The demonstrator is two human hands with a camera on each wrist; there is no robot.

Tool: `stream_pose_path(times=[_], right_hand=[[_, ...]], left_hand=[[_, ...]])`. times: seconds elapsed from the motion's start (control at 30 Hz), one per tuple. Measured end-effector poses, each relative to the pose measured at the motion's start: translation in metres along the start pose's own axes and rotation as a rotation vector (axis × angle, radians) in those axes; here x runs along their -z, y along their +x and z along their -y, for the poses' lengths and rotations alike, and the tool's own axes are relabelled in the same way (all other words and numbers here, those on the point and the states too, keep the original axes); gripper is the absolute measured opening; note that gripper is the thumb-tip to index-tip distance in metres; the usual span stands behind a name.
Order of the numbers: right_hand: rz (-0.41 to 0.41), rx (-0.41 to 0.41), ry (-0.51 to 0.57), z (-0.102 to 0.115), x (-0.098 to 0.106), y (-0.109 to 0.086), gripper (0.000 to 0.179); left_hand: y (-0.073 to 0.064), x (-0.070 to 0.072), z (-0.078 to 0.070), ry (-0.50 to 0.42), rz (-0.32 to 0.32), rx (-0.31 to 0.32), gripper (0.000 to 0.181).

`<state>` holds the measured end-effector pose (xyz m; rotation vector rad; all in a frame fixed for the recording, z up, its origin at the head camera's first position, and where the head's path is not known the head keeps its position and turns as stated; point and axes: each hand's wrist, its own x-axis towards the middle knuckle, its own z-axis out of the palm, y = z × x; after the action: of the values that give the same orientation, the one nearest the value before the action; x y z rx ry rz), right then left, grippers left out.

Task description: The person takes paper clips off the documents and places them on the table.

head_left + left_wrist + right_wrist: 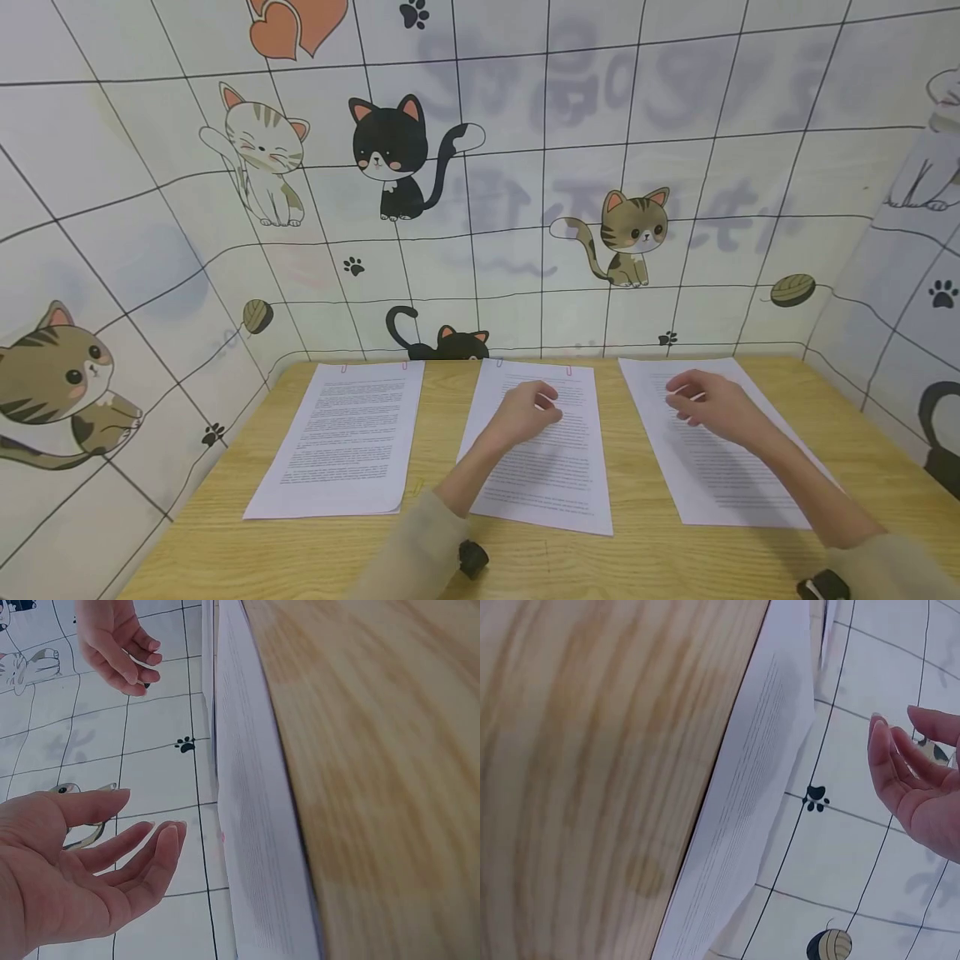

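Observation:
My left hand (522,412) hovers above the middle stack of printed sheets (540,492); its fingers are loosely bent. In the left wrist view the thumb and fingers of that hand (97,862) stand apart with nothing between them. Over the upper part of the right stack of printed sheets (738,479) hangs my right hand (712,406), loosely curved. The right wrist view shows the right hand (922,780) holding nothing, its thumb apart from the fingers. A pink paper clip (568,371) and another clip (499,363) sit on the middle stack's top edge.
A left stack of printed sheets (341,450) bears two pinkish clips on its top edge. Close to its lower right corner lies a small yellowish clip (418,487) on the wooden table (300,554). A cat-printed wall covering (510,275) stands behind the table and at both sides.

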<state>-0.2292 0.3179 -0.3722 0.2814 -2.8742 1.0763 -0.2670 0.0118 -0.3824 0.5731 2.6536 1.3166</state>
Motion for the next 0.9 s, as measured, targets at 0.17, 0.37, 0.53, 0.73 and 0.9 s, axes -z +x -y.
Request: stream_pose_path(times=[0.17, 0.37, 0.53, 0.73, 0.9], right_hand=[[0.049, 0.002, 0.064, 0.011, -0.011, 0.002, 0.036], [0.104, -0.008, 0.134, 0.02, -0.022, 0.005, 0.039], [0.139, 0.002, 0.191, 0.025, -0.032, 0.01, 0.038], [0.199, -0.04, 0.24, 0.03, -0.043, 0.015, 0.043], [0.219, -0.097, 0.275, 0.035, -0.051, 0.019, 0.048]], left_hand=[[-0.002, 0.013, 0.012, 0.008, -0.002, 0.018, 0.032], [-0.007, 0.03, 0.025, 0.03, -0.02, 0.04, 0.033], [-0.012, 0.043, 0.038, 0.025, -0.02, 0.093, 0.035], [-0.017, 0.056, 0.054, 0.035, -0.039, 0.15, 0.037], [-0.019, 0.066, 0.065, 0.04, -0.051, 0.19, 0.039]])
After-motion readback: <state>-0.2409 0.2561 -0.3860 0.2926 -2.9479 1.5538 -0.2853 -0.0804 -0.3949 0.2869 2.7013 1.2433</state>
